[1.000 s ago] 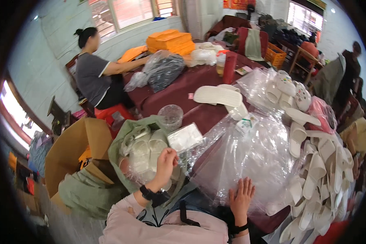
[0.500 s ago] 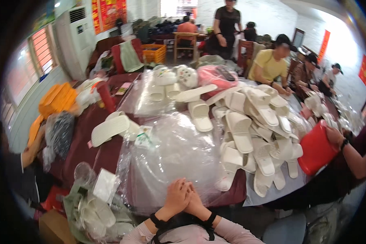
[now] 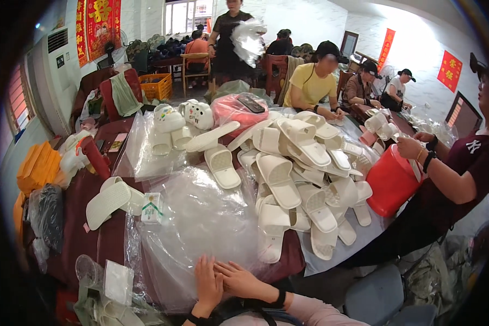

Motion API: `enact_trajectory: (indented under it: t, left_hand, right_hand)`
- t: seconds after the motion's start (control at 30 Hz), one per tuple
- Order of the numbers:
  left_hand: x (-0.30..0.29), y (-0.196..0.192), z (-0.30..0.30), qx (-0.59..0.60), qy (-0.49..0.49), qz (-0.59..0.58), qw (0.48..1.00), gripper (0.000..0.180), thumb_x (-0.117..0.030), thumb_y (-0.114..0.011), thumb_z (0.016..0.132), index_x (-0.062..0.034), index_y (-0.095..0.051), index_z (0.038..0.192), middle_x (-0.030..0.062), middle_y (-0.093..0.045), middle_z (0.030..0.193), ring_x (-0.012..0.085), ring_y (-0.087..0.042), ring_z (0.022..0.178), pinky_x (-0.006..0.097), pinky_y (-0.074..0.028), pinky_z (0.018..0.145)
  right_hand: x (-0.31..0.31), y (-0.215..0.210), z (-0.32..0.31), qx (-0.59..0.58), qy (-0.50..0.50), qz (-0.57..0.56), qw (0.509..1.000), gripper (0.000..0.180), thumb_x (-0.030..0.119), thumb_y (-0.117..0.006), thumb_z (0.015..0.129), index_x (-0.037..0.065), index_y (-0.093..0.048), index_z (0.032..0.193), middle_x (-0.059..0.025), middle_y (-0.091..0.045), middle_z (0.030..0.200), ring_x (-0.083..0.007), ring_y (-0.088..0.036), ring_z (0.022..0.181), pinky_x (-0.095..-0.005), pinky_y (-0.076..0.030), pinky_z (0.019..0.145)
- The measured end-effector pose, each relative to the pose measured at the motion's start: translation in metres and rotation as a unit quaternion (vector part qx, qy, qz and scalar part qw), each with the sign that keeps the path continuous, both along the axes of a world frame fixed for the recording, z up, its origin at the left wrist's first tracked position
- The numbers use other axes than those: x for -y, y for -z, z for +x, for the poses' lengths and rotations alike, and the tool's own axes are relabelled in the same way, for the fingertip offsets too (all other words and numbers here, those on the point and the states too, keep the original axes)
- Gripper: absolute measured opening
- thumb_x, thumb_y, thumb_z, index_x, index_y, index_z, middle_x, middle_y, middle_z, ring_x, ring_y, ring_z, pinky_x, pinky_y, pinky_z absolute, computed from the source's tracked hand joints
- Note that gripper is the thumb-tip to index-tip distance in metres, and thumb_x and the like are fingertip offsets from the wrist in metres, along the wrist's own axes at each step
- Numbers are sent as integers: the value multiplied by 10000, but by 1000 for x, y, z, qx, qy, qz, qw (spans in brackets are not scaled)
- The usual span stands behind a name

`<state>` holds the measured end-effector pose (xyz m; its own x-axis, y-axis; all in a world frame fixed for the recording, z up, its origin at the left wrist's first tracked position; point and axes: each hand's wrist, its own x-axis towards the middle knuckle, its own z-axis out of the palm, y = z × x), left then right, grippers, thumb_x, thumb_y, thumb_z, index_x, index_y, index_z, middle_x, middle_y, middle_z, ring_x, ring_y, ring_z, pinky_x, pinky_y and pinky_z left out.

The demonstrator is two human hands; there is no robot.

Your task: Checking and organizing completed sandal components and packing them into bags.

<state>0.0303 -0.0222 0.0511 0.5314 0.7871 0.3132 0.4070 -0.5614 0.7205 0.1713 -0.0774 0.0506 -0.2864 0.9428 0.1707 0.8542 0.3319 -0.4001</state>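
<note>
Left hand on near edge of clear plastic, fingers straight, gripping nothing; right hand just right, fingers extended toward left hand, also loose

Plastic lies flat on near middle of maroon table, small green-white packet at its left side

White slipper heap right of plastic; more slippers to left

Far side: phone on pink bundle; red bucket right, by co-worker
</note>
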Motion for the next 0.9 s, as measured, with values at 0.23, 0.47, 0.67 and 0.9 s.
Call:
enact_trajectory:
  t: [0.23,0.47,0.67,0.9]
  left_hand:
    - [5,1,12,-168,-10,108,980,474,-281,-602,800,-58,-512,1209,295,-318,1387,461,-274,1292,577,-173,1071]
    - [5,3,10,-175,-25,98,979,482,-253,-607,775,-43,-510,1197,311,-323,1367,457,-242,1306,588,-133,1079]
    - [7,23,13,-179,-71,225,955,440,-287,-566,842,-90,-531,1234,235,-456,1301,426,-423,1198,622,-302,980]
    - [8,26,12,-179,-71,185,964,446,-289,-566,832,-85,-533,1227,261,-412,1322,454,-361,1231,619,-285,987]
  right_hand:
    - [19,-71,98,-26,91,-5,995,369,262,-619,844,50,-584,1143,-149,-628,1067,-328,-599,944,-415,-476,809]
    - [-36,-143,205,2,365,204,908,505,270,-681,799,27,-524,1213,-221,-503,1256,-389,-486,1133,-452,-387,954]
    - [-100,-140,295,222,525,247,783,650,429,-643,777,116,-478,1322,-250,-435,1336,-401,-414,1224,-517,-310,993]
    - [-108,-130,321,250,571,81,778,614,519,-558,799,266,-458,1350,-279,-445,1327,-389,-411,1234,-501,-314,972]
